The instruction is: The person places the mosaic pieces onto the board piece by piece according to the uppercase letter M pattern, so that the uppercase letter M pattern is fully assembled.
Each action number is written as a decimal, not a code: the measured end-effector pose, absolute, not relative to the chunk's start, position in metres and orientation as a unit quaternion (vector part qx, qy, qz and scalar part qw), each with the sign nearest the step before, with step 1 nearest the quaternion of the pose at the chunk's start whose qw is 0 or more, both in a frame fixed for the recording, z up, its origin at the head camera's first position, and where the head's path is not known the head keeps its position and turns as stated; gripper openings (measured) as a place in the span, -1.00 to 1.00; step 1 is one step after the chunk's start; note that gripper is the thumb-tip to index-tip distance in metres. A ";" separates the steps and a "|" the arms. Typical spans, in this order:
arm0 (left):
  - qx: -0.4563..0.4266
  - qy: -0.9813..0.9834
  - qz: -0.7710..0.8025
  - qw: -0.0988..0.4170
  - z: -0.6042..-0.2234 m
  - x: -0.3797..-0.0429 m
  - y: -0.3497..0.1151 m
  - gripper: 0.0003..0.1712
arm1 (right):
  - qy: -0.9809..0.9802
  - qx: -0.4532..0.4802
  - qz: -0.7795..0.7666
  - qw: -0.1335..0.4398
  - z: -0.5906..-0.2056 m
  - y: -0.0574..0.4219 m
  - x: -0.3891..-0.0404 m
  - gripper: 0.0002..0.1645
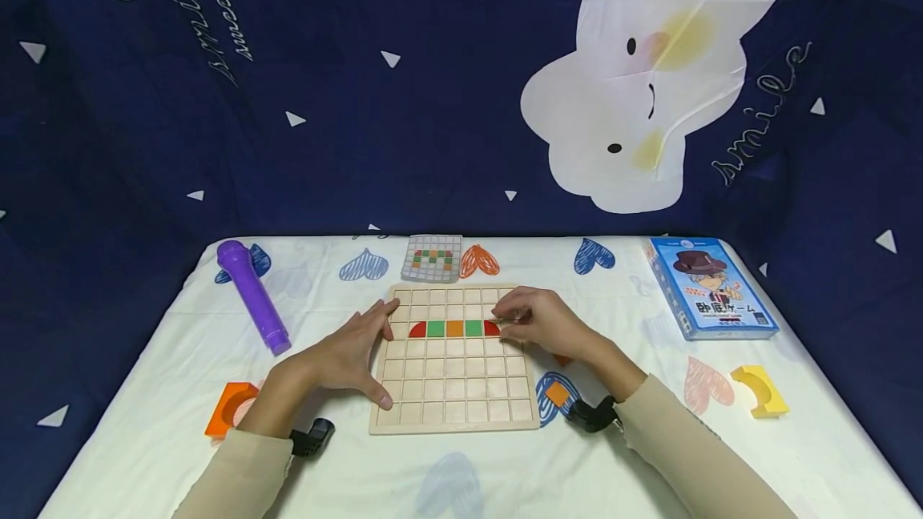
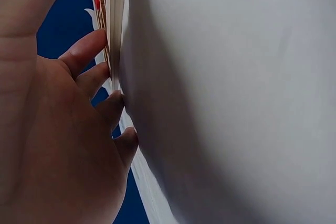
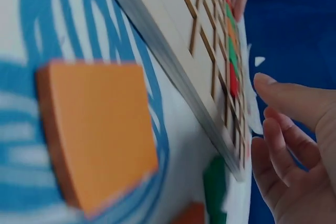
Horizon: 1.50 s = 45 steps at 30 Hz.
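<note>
A wooden grid board (image 1: 461, 415) lies on the cloth in front of me. One of its rows holds a red quarter-round tile (image 1: 417, 330), a green tile (image 1: 436, 329), an orange tile (image 1: 454, 328), another green tile (image 1: 473, 328) and a second red tile (image 1: 491, 328). My left hand (image 1: 342, 355) rests along the board's left edge, fingers and thumb spread. The right hand (image 1: 551, 323) hovers at the board's right side, fingertips close to the second red tile. In the right wrist view its thumb (image 3: 286, 95) and fingers stand apart with nothing between them.
A loose orange square tile (image 1: 558, 394) and a green piece (image 3: 214, 182) lie right of the board. Behind it is a pattern card (image 1: 433, 259). A purple microphone (image 1: 252, 295) and an orange block (image 1: 225, 411) lie left; a blue game box (image 1: 710, 291) and yellow block (image 1: 764, 392), right.
</note>
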<state>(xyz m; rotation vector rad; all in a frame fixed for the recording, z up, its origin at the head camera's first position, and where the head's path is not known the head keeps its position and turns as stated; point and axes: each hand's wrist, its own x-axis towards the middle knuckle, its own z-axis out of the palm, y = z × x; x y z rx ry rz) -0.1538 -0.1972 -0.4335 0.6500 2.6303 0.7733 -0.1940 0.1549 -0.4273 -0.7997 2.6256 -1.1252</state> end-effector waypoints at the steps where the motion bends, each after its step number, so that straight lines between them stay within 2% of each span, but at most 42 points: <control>1: 0.228 0.921 0.272 0.161 -0.434 -0.154 -0.197 0.05 | 0.882 -0.268 -0.379 0.086 -0.426 0.158 -0.194 -0.62; 25: 0.227 0.925 0.264 0.154 -0.432 -0.153 -0.196 0.08 | 0.905 -0.217 -0.362 0.060 -0.421 0.249 -0.181 -0.46; 45: 0.226 0.924 0.269 0.154 -0.435 -0.154 -0.197 0.08 | 0.907 -0.182 -0.373 0.070 -0.445 0.260 -0.179 -0.47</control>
